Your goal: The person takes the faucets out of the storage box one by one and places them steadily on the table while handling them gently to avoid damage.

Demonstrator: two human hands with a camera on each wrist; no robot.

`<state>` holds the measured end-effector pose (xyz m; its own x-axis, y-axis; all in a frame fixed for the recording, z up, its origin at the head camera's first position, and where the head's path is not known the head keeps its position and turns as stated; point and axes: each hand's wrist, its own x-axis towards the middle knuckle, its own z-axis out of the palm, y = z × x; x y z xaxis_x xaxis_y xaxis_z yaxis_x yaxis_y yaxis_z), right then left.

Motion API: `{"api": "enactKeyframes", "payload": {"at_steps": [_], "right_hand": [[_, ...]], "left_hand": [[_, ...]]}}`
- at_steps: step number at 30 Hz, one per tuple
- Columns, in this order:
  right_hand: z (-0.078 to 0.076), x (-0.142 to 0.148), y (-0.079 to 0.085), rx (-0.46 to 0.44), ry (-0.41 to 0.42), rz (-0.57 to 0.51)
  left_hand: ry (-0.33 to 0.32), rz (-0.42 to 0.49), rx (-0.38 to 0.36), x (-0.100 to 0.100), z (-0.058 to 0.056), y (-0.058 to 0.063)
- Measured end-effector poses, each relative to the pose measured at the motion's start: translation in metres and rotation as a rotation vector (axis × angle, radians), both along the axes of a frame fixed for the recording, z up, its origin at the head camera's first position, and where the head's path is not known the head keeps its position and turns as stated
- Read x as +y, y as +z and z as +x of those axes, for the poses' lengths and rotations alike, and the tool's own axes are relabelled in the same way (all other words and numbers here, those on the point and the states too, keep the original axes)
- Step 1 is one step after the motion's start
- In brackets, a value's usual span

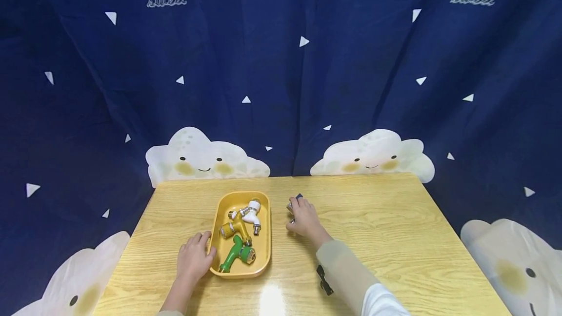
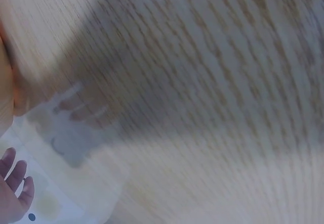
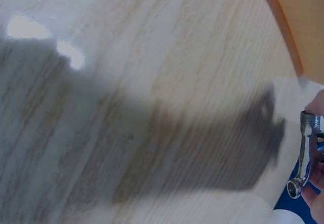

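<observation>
A yellow tray holds a white tap, a yellow tap and a green tap. At the tray's left side is my left hand, its fingertips and thumb by the rim. In the left wrist view, the fingers of that hand are spread and loosely bent. To the right of the tray, my right hand grips a chrome tap with a dark blue part. The hand covers most of this tap in the head view; its metal spout and threaded end show in the right wrist view.
The light wooden table reaches back to a dark blue curtain with white clouds and triangles. A black strap or buckle sits beside the right forearm.
</observation>
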<state>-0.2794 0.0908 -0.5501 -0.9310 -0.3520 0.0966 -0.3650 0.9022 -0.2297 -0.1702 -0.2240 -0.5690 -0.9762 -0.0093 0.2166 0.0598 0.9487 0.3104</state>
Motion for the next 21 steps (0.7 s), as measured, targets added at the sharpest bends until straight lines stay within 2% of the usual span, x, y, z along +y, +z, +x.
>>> {"api": "enactKeyframes", "payload": {"at_steps": [9, 21], "right_hand": [[0.004, 0.002, -0.009, -0.080, -0.030, 0.009], [0.006, 0.003, -0.017, -0.123, -0.053, 0.038]], "left_hand": [[0.008, -0.019, -0.031, -0.001, -0.001, -0.001], [0.005, -0.010, -0.066, -0.001, -0.002, -0.002]]}}
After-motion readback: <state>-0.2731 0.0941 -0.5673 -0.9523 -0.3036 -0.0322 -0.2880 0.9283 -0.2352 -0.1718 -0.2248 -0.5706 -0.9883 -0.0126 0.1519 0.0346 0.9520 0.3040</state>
